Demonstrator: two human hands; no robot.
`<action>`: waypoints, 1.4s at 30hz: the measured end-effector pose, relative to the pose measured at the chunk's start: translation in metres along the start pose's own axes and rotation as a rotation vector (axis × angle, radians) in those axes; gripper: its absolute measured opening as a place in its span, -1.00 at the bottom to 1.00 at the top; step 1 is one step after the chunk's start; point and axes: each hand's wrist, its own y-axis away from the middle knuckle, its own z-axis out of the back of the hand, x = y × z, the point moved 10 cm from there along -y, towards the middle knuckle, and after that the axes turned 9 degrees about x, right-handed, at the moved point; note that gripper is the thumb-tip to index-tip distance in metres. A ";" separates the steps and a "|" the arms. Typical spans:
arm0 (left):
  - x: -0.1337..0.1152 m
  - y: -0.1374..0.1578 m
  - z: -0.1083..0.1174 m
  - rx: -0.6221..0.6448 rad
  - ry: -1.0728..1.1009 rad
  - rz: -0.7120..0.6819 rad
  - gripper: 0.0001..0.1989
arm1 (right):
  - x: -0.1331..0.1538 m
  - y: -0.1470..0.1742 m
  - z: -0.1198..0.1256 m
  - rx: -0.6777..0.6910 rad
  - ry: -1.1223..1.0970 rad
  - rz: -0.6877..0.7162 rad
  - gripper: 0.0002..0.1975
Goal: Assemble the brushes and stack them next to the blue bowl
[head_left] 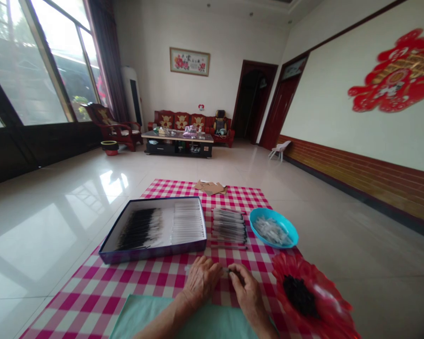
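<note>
My left hand (pixel 202 278) is closed around a slim translucent pen barrel, whose pale end sticks out faintly to the left of the fingers. Close on its right, my right hand (pixel 246 287) pinches the dark end of the same pen between thumb and fingertips. Just beyond my hands lies a row of pens (pixel 229 227) with clear barrels and dark ends. To the left, a shallow box (pixel 151 250) holds thin black refills (pixel 137 229) and a stack of clear barrels (pixel 188 223). Fine detail at my fingertips is too small to make out.
A blue bowl (pixel 294 230) of small translucent pieces stands at right; nearer is a red flower-shaped bowl (pixel 330 301) with small black pieces. Cardboard scraps (pixel 212 188) lie at the far edge of the checked tablecloth (pixel 88 296). A green cloth (pixel 137 310) lies under my forearms.
</note>
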 end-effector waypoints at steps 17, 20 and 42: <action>0.000 0.000 0.000 -0.021 0.047 -0.036 -0.78 | -0.010 -0.001 -0.008 0.062 0.039 -0.025 -0.75; 0.000 0.000 0.002 -0.043 0.047 -0.045 -0.77 | -0.013 -0.001 -0.006 0.031 0.058 -0.074 -0.64; 0.002 0.000 -0.005 -0.004 0.040 -0.053 -0.76 | 0.004 -0.002 -0.004 0.000 0.125 -0.030 -0.76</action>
